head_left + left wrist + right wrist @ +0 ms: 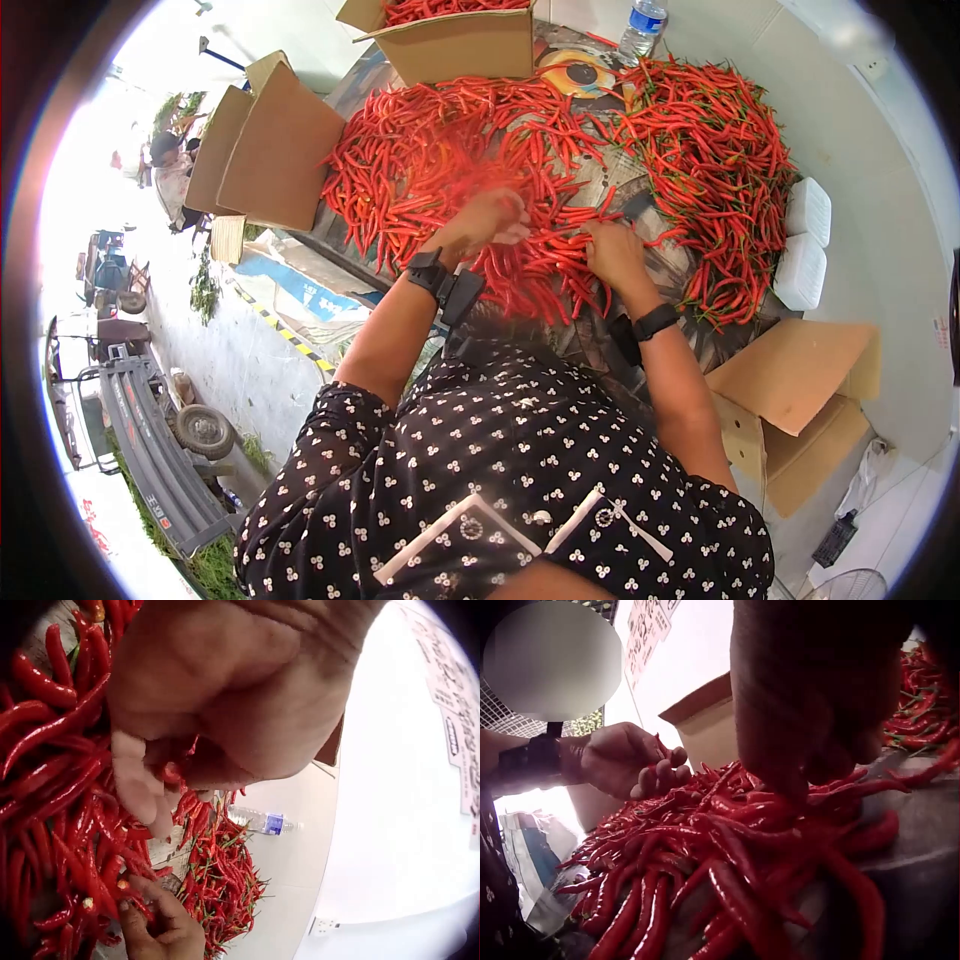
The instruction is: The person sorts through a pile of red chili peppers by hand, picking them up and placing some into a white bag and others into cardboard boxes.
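Observation:
My left hand (492, 218) is over the wide spread of loose red chili peppers (400, 190). Its fingers are curled, and a red chili pepper (172, 774) shows between thumb and fingers in the left wrist view; the right wrist view shows its red tip (660, 745) too. My right hand (614, 252) is low at the right edge of this spread. Thumb and fingers pinch a red chili pepper (142, 909) there, as the left wrist view shows. In the right wrist view my right hand (810, 712) is dark, and its fingertips are mostly hidden.
Right of the spread lies a heap of chilies with green stems (715, 180). A box of chilies (460, 50) and a water bottle (643, 30) stand behind. Open cardboard boxes are at left (275, 150) and lower right (800, 380). White plastic trays (802, 270) flank the heap.

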Tool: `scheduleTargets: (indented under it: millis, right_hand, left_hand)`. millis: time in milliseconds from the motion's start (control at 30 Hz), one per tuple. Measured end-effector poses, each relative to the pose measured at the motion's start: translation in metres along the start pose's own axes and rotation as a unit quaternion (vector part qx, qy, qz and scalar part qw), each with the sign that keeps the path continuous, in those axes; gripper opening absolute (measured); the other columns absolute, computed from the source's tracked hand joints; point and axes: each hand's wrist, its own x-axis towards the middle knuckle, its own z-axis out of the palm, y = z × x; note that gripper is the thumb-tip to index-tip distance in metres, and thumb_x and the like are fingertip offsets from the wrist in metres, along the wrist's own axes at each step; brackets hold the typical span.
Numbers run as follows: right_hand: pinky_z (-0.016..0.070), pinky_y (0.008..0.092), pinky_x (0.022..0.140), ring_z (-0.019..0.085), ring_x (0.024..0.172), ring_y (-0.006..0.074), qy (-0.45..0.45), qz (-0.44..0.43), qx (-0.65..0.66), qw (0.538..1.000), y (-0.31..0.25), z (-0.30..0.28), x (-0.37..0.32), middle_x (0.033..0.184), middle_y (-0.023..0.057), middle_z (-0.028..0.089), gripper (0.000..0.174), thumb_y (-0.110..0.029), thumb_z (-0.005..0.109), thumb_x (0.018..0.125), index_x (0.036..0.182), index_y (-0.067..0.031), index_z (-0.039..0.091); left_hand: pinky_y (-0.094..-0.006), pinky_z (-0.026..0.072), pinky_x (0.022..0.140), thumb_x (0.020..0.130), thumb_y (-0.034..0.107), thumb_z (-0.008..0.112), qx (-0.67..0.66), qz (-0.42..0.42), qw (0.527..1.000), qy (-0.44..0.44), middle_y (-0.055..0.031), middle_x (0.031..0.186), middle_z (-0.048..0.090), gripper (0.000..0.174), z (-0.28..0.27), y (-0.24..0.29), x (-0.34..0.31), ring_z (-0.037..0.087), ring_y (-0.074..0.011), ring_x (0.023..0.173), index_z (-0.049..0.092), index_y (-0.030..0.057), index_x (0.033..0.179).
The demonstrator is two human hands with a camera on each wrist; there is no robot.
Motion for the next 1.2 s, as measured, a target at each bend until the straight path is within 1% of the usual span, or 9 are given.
scheduleTargets:
  millis: [167, 333, 500, 567, 667, 800, 867, 967, 1200]
  right_hand:
    - [0.0461, 0.0454, 0.070, 0.059, 0.081, 0.0339, -0.039, -0.052, -0.076, 0.995, 0.002, -0.002, 0.011, 0.085, 0.0161, 0.061, 0.023, -0.012, 0.062, 0.072, 0.094, -0.0074, 0.061]
    - [0.0454, 0.0438, 0.067, 0.059, 0.077, 0.0334, -0.005, -0.029, 0.025, 0.999, -0.001, -0.024, 0.003, 0.080, 0.0160, 0.061, 0.026, -0.014, 0.066, 0.070, 0.093, -0.0057, 0.060]
    - [0.0476, 0.0358, 0.064, 0.061, 0.072, 0.0267, 0.058, 0.082, 0.251, 0.963, 0.024, -0.023, -0.011, 0.083, 0.0126, 0.063, 0.018, -0.015, 0.058, 0.074, 0.086, -0.0027, 0.062]
    - [0.0425, 0.0261, 0.053, 0.055, 0.064, 0.0107, 0.021, 0.134, 0.524, 0.841, 0.036, -0.023, -0.027, 0.072, 0.0043, 0.058, 0.016, -0.015, 0.053, 0.083, 0.090, -0.0015, 0.057]
    - [0.0404, 0.0231, 0.051, 0.055, 0.063, 0.0091, 0.003, 0.173, 0.698, 0.695, 0.040, -0.022, -0.055, 0.070, 0.0020, 0.056, 0.016, -0.018, 0.052, 0.085, 0.089, -0.0028, 0.056]
    - [0.0405, 0.0229, 0.050, 0.055, 0.062, 0.0089, -0.021, 0.192, 0.713, 0.673, 0.036, -0.022, -0.079, 0.070, 0.0016, 0.056, 0.014, -0.017, 0.053, 0.084, 0.088, -0.0040, 0.055]
    - [0.0440, 0.0277, 0.053, 0.059, 0.062, 0.0164, -0.056, 0.241, 0.504, 0.827, 0.044, -0.001, -0.082, 0.071, 0.0067, 0.059, 0.016, -0.018, 0.057, 0.081, 0.088, -0.0033, 0.057]
    - [0.0463, 0.0335, 0.058, 0.059, 0.063, 0.0260, 0.016, 0.152, 0.145, 0.978, 0.023, 0.002, -0.080, 0.072, 0.0131, 0.061, 0.022, -0.018, 0.062, 0.074, 0.089, -0.0016, 0.058]
    - [0.0454, 0.0471, 0.067, 0.058, 0.075, 0.0403, 0.048, 0.076, 0.114, 0.989, 0.012, 0.023, -0.067, 0.076, 0.0213, 0.060, 0.019, -0.014, 0.059, 0.068, 0.082, -0.0009, 0.058]
  left_hand:
    - [-0.0274, 0.0480, 0.062, 0.079, 0.006, 0.053, 0.037, 0.031, 0.998, -0.039, -0.0039, 0.081, 0.060, 0.014, -0.011, -0.023, 0.021, 0.061, -0.0161, 0.078, 0.056, 0.0081, 0.092]
    - [-0.0403, 0.0473, 0.067, 0.072, 0.008, 0.053, 0.501, 0.293, 0.814, 0.008, -0.0153, 0.076, 0.062, 0.016, 0.024, -0.018, 0.036, 0.060, -0.0323, 0.075, 0.062, 0.0059, 0.085]
    - [-0.0442, 0.0471, 0.068, 0.070, 0.008, 0.052, 0.648, 0.265, 0.713, 0.023, -0.0182, 0.077, 0.061, 0.019, 0.044, -0.024, 0.047, 0.059, -0.0363, 0.077, 0.064, 0.0059, 0.085]
    - [-0.0450, 0.0471, 0.069, 0.071, 0.008, 0.051, 0.669, 0.270, 0.692, 0.019, -0.0176, 0.077, 0.062, 0.019, 0.046, -0.028, 0.051, 0.060, -0.0363, 0.077, 0.063, 0.0058, 0.085]
    - [-0.0454, 0.0468, 0.069, 0.071, 0.009, 0.050, 0.697, 0.250, 0.672, 0.007, -0.0175, 0.077, 0.062, 0.018, 0.043, -0.029, 0.053, 0.060, -0.0362, 0.078, 0.062, 0.0050, 0.084]
    - [-0.0407, 0.0475, 0.062, 0.074, 0.013, 0.052, 0.577, 0.250, 0.777, 0.020, -0.0164, 0.076, 0.061, 0.017, 0.024, -0.022, 0.038, 0.061, -0.0323, 0.073, 0.059, 0.0023, 0.084]
    - [-0.0373, 0.0478, 0.059, 0.076, 0.015, 0.052, 0.497, 0.257, 0.829, 0.015, -0.0151, 0.076, 0.061, 0.017, 0.013, -0.016, 0.030, 0.062, -0.0286, 0.071, 0.058, 0.0014, 0.084]
    - [-0.0288, 0.0474, 0.057, 0.082, 0.021, 0.052, 0.290, 0.006, 0.955, -0.062, -0.0064, 0.078, 0.062, 0.028, 0.004, -0.010, 0.024, 0.061, -0.0154, 0.069, 0.055, 0.0059, 0.105]
    - [-0.0232, 0.0472, 0.060, 0.082, 0.005, 0.055, 0.135, 0.019, 0.986, -0.100, -0.0055, 0.087, 0.060, 0.022, 0.028, -0.017, 0.004, 0.059, -0.0110, 0.071, 0.052, 0.0068, 0.103]
